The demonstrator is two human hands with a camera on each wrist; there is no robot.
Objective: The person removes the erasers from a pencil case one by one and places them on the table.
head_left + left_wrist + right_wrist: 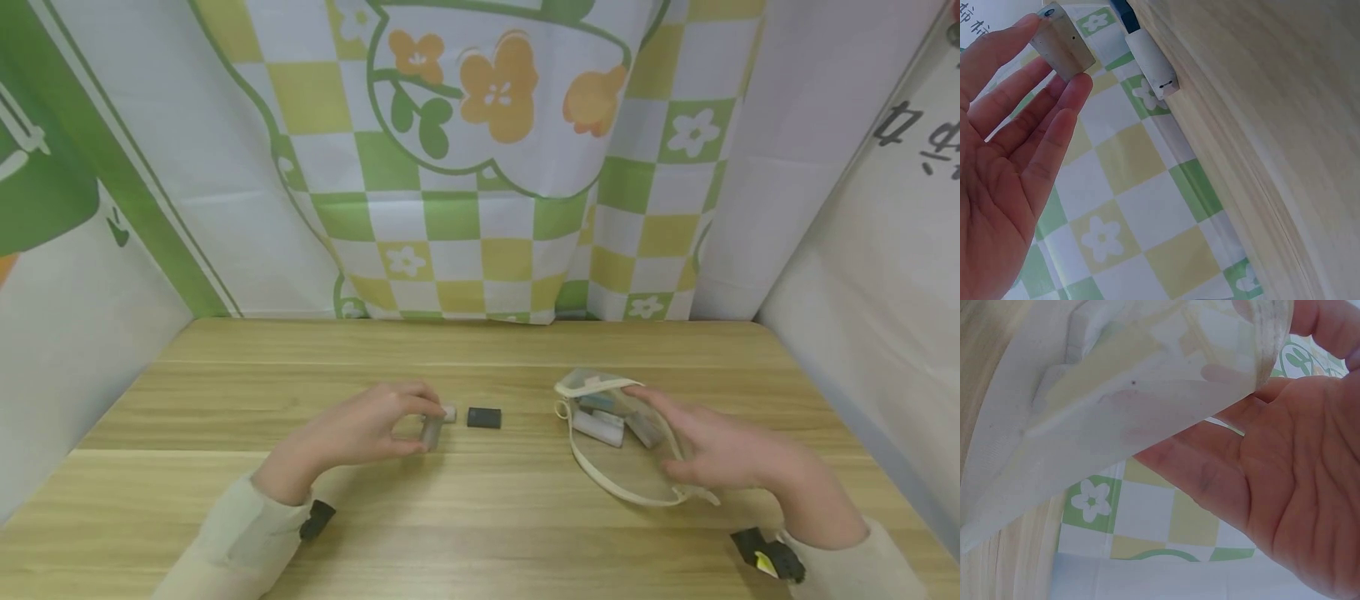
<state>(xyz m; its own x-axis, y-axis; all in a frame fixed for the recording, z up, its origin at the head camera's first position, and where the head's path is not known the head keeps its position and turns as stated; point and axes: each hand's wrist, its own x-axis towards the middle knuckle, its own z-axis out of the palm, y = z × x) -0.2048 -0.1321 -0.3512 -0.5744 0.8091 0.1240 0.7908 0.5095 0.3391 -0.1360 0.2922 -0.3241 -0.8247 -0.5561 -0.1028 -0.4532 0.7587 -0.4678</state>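
- Grey block [431, 434] pinched in left hand [367, 427], near white block [450, 414].
- Dark block [484, 417] seen on wooden table [480, 542].
- Mesh pouch [624, 475] gripped at edge by right hand [723, 446]; pale pieces [597, 428] contained inside.

Block [484, 417] on table [480, 525], left of pouch [618, 471] | items [597, 429] in pouch | cloth [453, 217] behind table
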